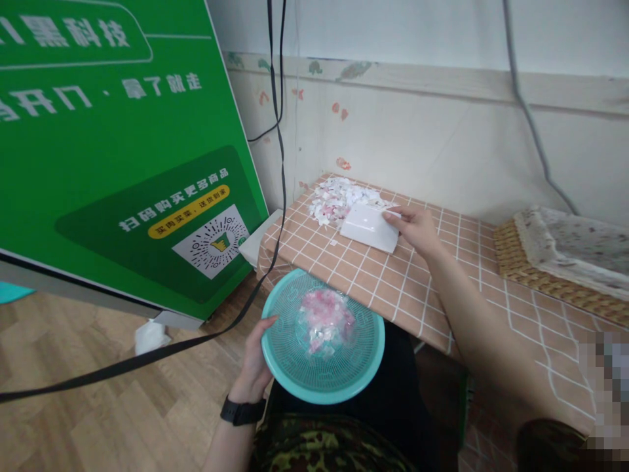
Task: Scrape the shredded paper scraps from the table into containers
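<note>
My left hand (256,357) grips the rim of a turquoise plastic colander (280,367), held just below the table's front edge. Pink and white scraps (327,321) lie in the bottom of it. My right hand (415,229) pinches the right edge of a flat white scraper-like sheet (369,228), tilted against the tabletop. Behind and left of that sheet sits a heap of white and pinkish paper scraps (334,196), partly covered by it. One tiny white piece lies on the cloth in front.
A brown checked cloth (373,275) covers the table, which stands against the wall. At right is a lined wicker basket (550,255). A green cabinet (118,131) fills the left, and a black strap (196,342) hangs across in front of it.
</note>
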Motion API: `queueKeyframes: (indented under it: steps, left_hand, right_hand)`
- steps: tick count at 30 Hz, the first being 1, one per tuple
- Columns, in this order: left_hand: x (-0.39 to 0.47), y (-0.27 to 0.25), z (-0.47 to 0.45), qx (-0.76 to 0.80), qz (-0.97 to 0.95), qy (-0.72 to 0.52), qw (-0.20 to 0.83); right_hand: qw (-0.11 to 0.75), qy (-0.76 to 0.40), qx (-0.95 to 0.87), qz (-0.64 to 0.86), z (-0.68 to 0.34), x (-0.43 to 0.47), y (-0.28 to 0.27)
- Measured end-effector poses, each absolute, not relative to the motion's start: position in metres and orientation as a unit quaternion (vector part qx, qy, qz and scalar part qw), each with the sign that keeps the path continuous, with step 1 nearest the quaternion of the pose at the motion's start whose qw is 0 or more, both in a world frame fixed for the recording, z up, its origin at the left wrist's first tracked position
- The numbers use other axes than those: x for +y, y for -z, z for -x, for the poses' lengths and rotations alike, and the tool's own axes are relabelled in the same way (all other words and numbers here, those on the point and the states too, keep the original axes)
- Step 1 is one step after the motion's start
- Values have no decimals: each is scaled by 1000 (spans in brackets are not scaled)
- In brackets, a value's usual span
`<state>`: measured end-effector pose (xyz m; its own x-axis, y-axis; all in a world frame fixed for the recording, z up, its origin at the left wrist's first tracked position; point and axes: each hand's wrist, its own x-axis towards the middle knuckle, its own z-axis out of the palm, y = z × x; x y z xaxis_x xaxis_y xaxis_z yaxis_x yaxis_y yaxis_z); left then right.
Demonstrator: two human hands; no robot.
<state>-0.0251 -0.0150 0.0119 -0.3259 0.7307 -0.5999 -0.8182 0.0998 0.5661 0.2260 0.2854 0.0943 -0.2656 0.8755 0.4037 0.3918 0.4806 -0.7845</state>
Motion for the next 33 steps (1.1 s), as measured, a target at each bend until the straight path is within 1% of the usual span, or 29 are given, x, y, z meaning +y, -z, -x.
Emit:
queueKeyframes:
  steps: [8, 14, 19, 24, 29, 33]
  left_hand:
    - [-15, -10, 25, 458, 47, -670, 583]
    - [-15, -11, 25, 457, 46, -666, 587]
    - [-15, -10, 25, 459, 45, -670, 582]
    - [-15, -11, 25, 459, 51, -665, 587]
    - [-16, -13, 24, 458, 48, -662, 592]
    - [-15, -13, 24, 464, 45, -660, 589]
  right_hand:
    - [469, -241, -709, 468, -232, 296, -85]
    - [430, -291, -728, 449, -228, 291, -87]
    - [445, -316, -720, 430, -224, 287, -86]
    - [410, -320, -742, 422, -223, 285, -90]
    - [424, -338, -729, 417, -223, 281, -95]
    - [396, -335, -761, 390, -217, 275, -95]
